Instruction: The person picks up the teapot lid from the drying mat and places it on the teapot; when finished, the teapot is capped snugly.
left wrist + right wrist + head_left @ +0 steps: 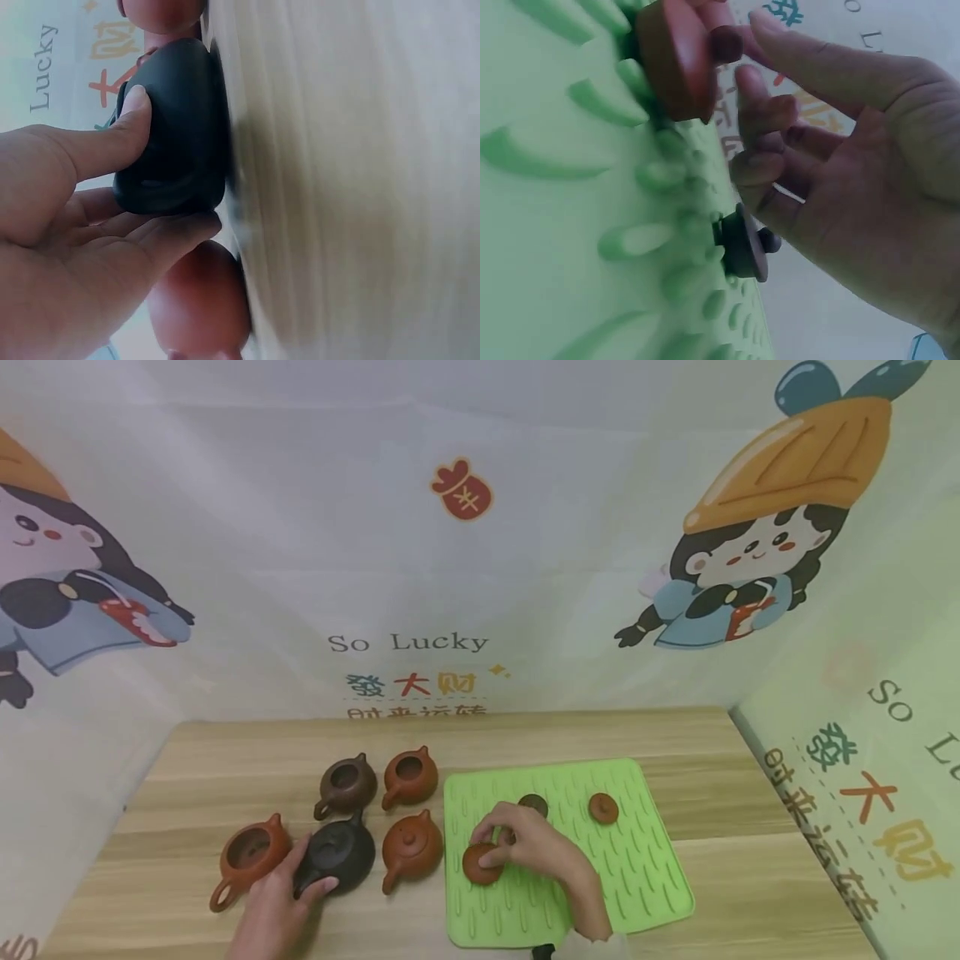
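Now the left hand (279, 895) is gripping a black pot (343, 858), the right hand (538, 842) bending over a lid (477, 871) on the mat (645, 872), pinch unclear, seemingly lifting or placing, likely calling for a steady touch next

head view looks forward and down; hazy, close wrist views seem sideways; head and right share the green mat (622, 860).

A person's left grip (276, 892) reaches up from the bottom edge, left of centre, thumb stretched right and fingers curving opposite, as I watch; the right grip (534, 839) angles leftward low in the frame's middle, fingers bent, thumb close to forefinger, wrist (588, 893) bare.
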Demonstrator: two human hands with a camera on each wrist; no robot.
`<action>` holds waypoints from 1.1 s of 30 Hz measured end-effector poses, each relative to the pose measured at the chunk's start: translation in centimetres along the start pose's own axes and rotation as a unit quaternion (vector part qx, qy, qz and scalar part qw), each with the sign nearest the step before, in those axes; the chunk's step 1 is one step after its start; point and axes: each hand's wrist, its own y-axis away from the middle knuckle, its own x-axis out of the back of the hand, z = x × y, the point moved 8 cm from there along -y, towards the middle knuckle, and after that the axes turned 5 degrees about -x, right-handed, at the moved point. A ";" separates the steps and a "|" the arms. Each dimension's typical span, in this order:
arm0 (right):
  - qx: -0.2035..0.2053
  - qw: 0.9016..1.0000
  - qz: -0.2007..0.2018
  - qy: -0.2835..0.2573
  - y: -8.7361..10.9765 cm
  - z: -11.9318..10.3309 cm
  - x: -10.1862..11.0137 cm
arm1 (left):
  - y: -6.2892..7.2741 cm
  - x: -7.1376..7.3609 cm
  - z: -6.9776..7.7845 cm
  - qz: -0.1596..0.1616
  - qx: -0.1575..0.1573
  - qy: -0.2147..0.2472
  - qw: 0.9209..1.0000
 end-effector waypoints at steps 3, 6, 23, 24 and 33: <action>0.001 1.000 -0.010 -0.001 0.1 0.7 -0.4 | 0.3 0.8 1.2 0.045 -0.049 -0.024 0.998; 0.008 1.000 -0.020 0.007 -0.1 0.7 -0.8 | 0.9 3.5 3.2 0.108 -0.084 -0.041 0.990; -0.010 0.999 -0.031 -0.035 -0.1 1.8 -1.1 | 0.6 5.0 -9.3 -0.023 0.035 -0.035 0.999; -0.012 0.999 -0.031 -0.039 -0.1 1.9 -1.2 | 0.6 4.9 -9.7 -0.008 0.023 -0.046 0.999; -0.014 0.997 -0.028 -0.066 -0.3 2.0 -1.0 | 0.8 7.4 -6.2 0.050 0.040 0.005 0.998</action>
